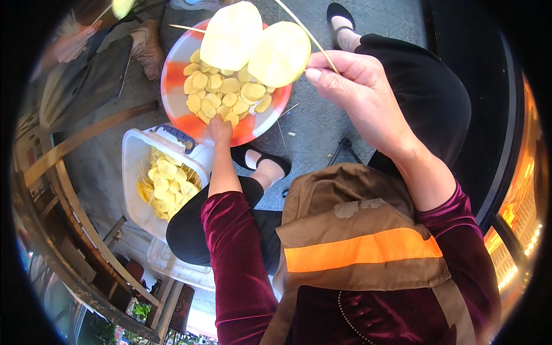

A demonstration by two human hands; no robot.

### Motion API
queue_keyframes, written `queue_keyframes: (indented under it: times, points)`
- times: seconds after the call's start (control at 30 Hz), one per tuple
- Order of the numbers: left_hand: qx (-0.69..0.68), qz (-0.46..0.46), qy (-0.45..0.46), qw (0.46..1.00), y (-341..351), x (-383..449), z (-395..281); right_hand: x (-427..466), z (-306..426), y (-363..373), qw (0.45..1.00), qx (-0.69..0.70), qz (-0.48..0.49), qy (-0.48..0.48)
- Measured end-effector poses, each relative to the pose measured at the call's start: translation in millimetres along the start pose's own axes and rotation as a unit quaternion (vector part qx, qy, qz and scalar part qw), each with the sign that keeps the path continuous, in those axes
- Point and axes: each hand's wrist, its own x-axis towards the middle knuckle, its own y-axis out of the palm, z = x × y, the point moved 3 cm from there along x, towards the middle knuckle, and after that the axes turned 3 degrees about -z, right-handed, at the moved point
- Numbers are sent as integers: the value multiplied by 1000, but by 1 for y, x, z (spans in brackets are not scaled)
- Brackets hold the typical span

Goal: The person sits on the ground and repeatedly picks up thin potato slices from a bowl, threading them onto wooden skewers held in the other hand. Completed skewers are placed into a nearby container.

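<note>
My right hand [355, 84] pinches a thin wooden skewer that runs through two large, pale potato slices [278, 54], raised over the basin. A second, bare wooden skewer [308, 34] also sits between its fingers. Below, my left hand [220, 131] reaches over the near rim of an orange and white plastic basin [174, 92], its fingertips among small potato slices [230, 86]; whether they grip one is hidden. To the left, a white plastic bucket [133, 172] with a blue handle grip holds many skewered potato slices [166, 181].
At the upper left, another person's hand [71, 47] holds a skewer with a slice [123, 6]. Wooden furniture [64, 151] stands along the left side. Thin sticks [281, 129] and scraps lie on the metal floor near my shoe [278, 164]. A dark panel edges the right.
</note>
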Motion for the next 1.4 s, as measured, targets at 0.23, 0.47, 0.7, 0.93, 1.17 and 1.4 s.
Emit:
queue_keyframes:
  times: [0.23,0.47,0.7,0.93,1.17,1.4]
  points:
    - [44,-102,20,994,6,2,-23,1,1,1,999,14,-25,16]
    - [-45,-103,-5,994,0,29,-53,0,8,-3,999,17,-19,44]
    - [-46,-105,32,993,-4,62,-67,2,5,-7,989,58,-100,89]
    - [-13,-128,203,971,12,83,-91,0,6,-13,986,65,-111,109]
    - [150,-88,138,975,23,80,-76,0,-1,-8,985,84,-84,122]
    - [-283,33,-13,958,4,62,-46,-8,-7,3,992,62,-11,110]
